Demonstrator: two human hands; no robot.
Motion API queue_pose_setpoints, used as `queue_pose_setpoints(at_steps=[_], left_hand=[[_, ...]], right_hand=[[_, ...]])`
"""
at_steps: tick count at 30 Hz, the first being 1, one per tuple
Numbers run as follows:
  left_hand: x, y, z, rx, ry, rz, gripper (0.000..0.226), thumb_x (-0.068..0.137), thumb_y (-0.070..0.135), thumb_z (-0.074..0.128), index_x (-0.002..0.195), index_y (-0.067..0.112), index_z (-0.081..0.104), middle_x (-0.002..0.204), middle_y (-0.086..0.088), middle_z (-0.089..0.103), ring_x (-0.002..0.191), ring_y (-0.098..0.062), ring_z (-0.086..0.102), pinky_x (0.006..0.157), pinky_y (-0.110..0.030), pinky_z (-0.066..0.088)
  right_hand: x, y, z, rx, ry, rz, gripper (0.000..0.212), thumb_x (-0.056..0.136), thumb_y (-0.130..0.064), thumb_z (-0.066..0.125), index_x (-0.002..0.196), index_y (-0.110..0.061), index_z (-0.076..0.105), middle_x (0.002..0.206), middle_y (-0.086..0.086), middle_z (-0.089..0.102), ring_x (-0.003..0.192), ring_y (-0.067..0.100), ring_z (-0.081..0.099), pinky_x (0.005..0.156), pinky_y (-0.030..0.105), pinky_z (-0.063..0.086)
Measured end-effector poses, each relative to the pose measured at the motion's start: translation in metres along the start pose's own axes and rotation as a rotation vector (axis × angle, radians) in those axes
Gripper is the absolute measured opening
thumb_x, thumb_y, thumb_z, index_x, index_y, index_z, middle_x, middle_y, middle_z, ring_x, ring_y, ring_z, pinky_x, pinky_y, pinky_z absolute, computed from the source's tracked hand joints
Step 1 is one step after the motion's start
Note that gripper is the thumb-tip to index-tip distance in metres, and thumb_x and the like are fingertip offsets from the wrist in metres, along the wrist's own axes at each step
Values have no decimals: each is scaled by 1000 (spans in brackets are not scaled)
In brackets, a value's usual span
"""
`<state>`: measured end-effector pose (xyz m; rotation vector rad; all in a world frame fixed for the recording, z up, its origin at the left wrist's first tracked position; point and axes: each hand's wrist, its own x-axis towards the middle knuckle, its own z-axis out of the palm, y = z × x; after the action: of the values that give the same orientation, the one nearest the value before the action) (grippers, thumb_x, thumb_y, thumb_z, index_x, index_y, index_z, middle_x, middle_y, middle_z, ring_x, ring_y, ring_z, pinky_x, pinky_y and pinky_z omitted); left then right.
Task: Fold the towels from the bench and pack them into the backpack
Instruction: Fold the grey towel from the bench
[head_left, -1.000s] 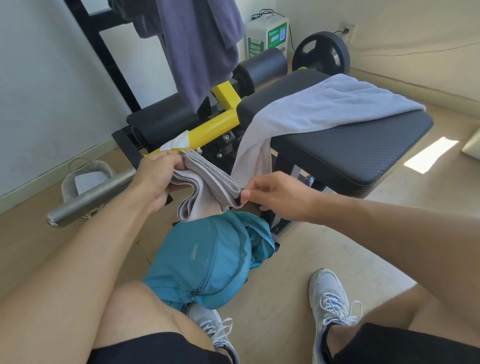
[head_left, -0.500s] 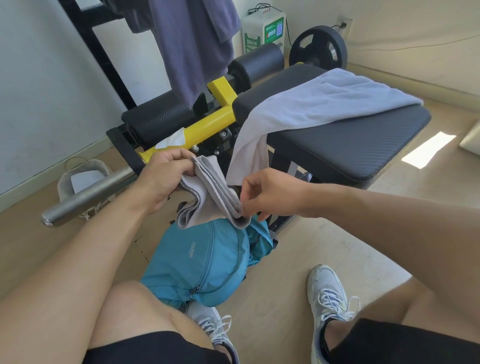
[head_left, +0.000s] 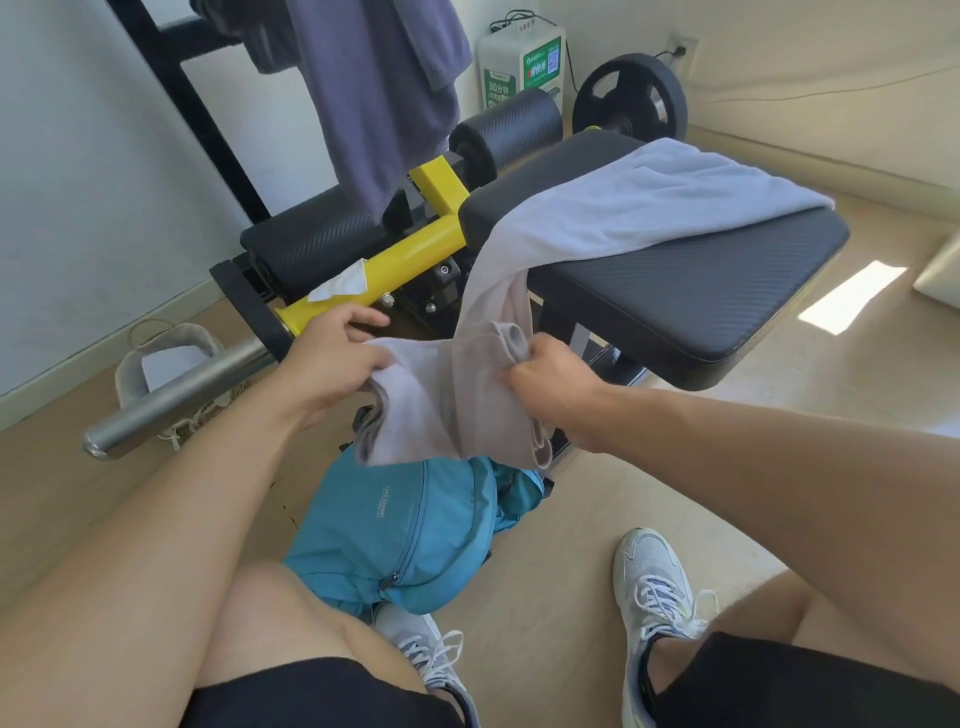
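Towel in hand: we hold a small grey towel (head_left: 447, 395) in the air between our two hands, just above the teal backpack (head_left: 400, 540) that lies on the floor between our feet
Left grip: our left hand (head_left: 332, 364) is clenched on the left edge of the small grey towel
Right grip: our right hand (head_left: 545, 379) pinches the right upper corner, where the cloth is bunched into a small roll
Second towel: a larger pale towel (head_left: 639, 208) lies spread over the table (head_left: 701, 301), and one end hangs down over the near edge, behind the towel we hold
How it handles: we judge the towel light, soft and limp; it sags between the hands and keeps no shape alone, so a fold must be held until it is laid down
Where to hold: the corners and the hems are the best places, because there the cloth is a little thicker
Textures: the towels look like matte terry; the table pad is black with a woven pattern; the backpack is thin, smooth, crinkled fabric with a curved zipper
Backpack opening: we cannot tell whether the main opening is open
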<state>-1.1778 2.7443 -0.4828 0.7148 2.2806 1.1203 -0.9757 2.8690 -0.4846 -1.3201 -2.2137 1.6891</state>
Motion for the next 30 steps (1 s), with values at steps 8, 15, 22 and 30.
queue_pose_setpoints(at_steps=[8, 15, 22, 30], left_hand=[[13, -81, -44, -15, 132, -508, 17, 88, -6, 72, 105, -6, 70, 115, -19, 71, 89, -26, 68, 88, -40, 58], [-1, -68, -43, -439, 84, -499, 28, 105, 28, 54, 128, 13, 62, 119, -11, 71, 106, -28, 66, 83, -45, 52], [10, -85, -50, -196, 204, -353, 64, 89, 66, 57, 122, 11, 62, 121, -10, 70, 106, -32, 68, 99, -52, 53], [-12, -50, -36, -270, -26, -315, 27, 100, 38, 64, 105, 11, 60, 108, -12, 71, 95, -24, 68, 86, -40, 54]], right_hand=[[18, 24, -6, 202, 30, 170, 30, 100, -20, 61, 130, -21, 63, 112, 5, 68, 100, 27, 66, 85, 41, 60], [24, 19, 1, 182, 222, 72, 23, 104, -36, 45, 111, -21, 61, 114, 10, 64, 103, 32, 62, 95, 49, 54], [30, 22, -2, 25, 234, 16, 31, 105, -42, 43, 108, -18, 61, 105, 6, 60, 87, 22, 56, 79, 36, 47], [24, 21, 3, -114, 180, -18, 35, 105, -46, 39, 103, -16, 57, 93, 0, 57, 80, 16, 55, 64, 29, 40]])
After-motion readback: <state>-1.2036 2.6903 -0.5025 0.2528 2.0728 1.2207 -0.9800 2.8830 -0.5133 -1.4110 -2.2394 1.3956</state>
